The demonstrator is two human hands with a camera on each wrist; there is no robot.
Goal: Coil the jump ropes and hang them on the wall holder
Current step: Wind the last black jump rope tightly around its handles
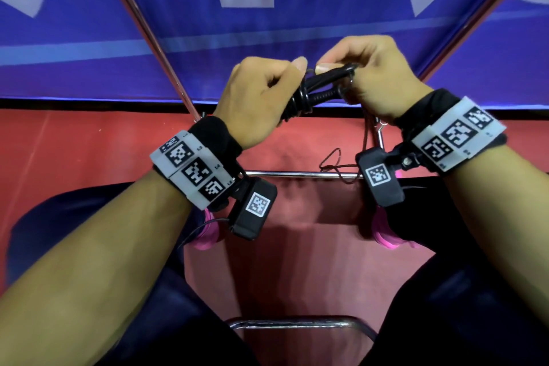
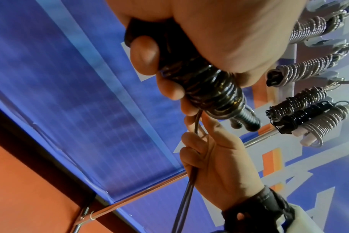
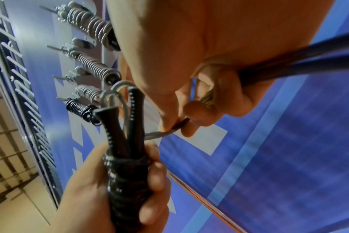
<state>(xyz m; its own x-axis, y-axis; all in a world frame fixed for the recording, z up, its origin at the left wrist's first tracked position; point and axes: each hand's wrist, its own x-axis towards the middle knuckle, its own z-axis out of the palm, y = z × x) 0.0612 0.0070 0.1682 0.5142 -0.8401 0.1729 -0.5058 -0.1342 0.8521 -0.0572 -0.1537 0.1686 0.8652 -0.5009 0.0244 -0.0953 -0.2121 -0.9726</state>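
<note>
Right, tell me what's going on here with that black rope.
A person is coiling a black jump rope. The left hand grips its two handles together, with cord already wound tightly round them. The right hand pinches the loose cord beside the handle tips, with more slack trailing down. Several coiled ropes hang on the wall holder; this one is not yet hung.

Head view looks down from behind left hand (image 1: 261, 98) and right hand (image 1: 380, 77); 2 wrist views look up along them (very close), all sharing the coiled rope (image 2: 207, 91) between.
</note>
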